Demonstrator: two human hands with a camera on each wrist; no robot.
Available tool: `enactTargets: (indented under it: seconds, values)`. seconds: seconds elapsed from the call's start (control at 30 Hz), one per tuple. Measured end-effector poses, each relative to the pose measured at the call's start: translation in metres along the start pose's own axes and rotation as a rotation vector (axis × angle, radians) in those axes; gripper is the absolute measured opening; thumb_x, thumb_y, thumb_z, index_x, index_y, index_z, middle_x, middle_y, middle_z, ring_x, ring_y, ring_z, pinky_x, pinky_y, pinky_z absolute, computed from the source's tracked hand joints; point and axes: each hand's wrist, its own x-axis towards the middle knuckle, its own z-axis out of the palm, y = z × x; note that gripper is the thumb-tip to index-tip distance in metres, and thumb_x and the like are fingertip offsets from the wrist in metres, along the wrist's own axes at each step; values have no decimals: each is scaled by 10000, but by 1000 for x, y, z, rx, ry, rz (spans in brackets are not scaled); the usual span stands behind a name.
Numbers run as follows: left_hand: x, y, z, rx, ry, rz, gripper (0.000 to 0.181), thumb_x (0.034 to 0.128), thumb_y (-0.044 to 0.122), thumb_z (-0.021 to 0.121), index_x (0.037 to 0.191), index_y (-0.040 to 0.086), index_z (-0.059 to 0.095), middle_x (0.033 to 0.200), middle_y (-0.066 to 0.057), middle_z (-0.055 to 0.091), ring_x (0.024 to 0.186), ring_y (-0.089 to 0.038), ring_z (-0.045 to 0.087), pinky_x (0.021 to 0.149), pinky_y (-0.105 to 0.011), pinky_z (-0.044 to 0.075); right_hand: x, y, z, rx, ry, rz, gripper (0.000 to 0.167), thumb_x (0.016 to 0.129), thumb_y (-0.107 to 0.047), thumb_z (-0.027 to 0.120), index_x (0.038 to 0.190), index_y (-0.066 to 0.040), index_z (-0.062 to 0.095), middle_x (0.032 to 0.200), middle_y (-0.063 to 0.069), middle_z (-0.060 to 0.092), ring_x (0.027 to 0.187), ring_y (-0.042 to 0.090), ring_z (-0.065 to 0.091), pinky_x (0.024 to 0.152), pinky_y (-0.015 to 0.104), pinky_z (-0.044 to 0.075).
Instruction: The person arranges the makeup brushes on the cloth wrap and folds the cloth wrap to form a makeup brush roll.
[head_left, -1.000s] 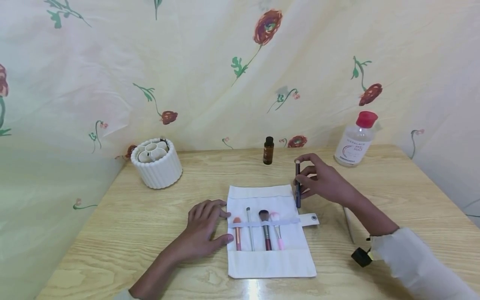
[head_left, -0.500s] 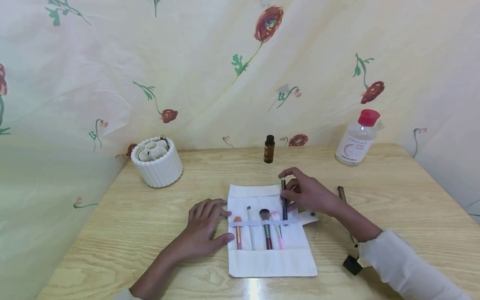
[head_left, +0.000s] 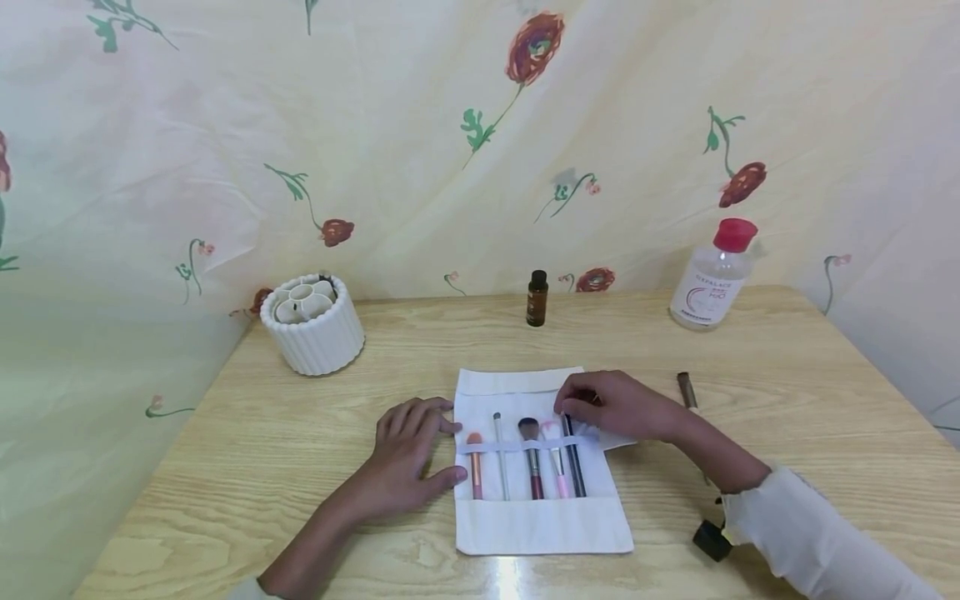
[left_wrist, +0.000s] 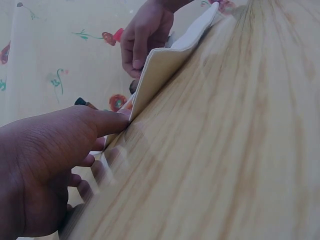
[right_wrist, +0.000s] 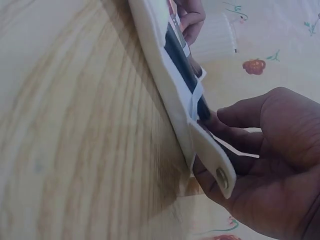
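On the table a white fabric roll [head_left: 543, 529] lies unfolded, with several makeup brushes under its elastic band. At the right of the row, the slim dark brush [head_left: 576, 471] reaches down to the lower pocket. My right hand [head_left: 618, 406] has thumb and forefinger at its upper end; the right wrist view shows these fingertips at the tip of the dark brush [right_wrist: 182, 60], beside the snap flap [right_wrist: 215, 160]. With relaxed, spread fingers, my left hand [head_left: 408, 467] rests at the roll's left edge, its thumb touching the fabric [left_wrist: 162, 70] in the left wrist view.
Right of the roll lies another brush [head_left: 686, 390], partly hidden by the right forearm. A white ribbed holder [head_left: 318, 333] stands at back left, a small brown bottle [head_left: 537, 300] at back centre, and a red-capped clear bottle [head_left: 708, 287] at back right.
My right hand has brought the dark brush left over the roll and down; it now lies under the band. The hand is lower and nearer the fabric. My left hand has stayed put.
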Motion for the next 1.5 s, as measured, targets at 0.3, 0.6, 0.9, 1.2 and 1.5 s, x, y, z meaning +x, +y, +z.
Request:
enactTargets:
  seconds: [0.3,0.6,0.9,1.2,1.5]
  values:
    - [0,0,1,-8,19,23,442,939,490,654,1226,172,545,1519,-74,365,1410,-331,220,1100,-601,92,-8,-3,-5,-105,1,-45,117,1004,-182,627,982,-200,741,911,-66,647,778,102,568,673,277,491]
    - [-1,0,0,-5,1,5,450,944,499,647,1241,176,544,1534,-65,349,1423,-321,201,1112,-587,79,-31,4,-49,-390,239,316,244,990,-222,620,1124,-18,620,904,58,654,713,176,588,561,335,492]
    - [-2,0,-1,-4,-8,-4,456,945,501,646,1249,179,540,1539,-53,340,1428,-312,190,1118,-580,66,-63,35,-83,-429,84,502,349,977,-312,618,1050,27,582,702,34,551,603,199,499,510,334,405]
    - [-1,-2,0,-2,-6,4,457,952,531,618,1246,191,530,1541,-47,335,1433,-305,188,1116,-581,73,-65,49,-72,-294,3,588,305,976,-276,625,1009,26,632,689,39,586,604,171,564,546,322,456]
    - [-1,-2,0,7,-1,13,449,952,531,617,1236,193,535,1541,-52,337,1430,-301,192,1114,-577,84,-51,41,-80,-219,118,454,338,1010,-211,548,1135,104,541,824,82,617,637,162,604,542,340,507]
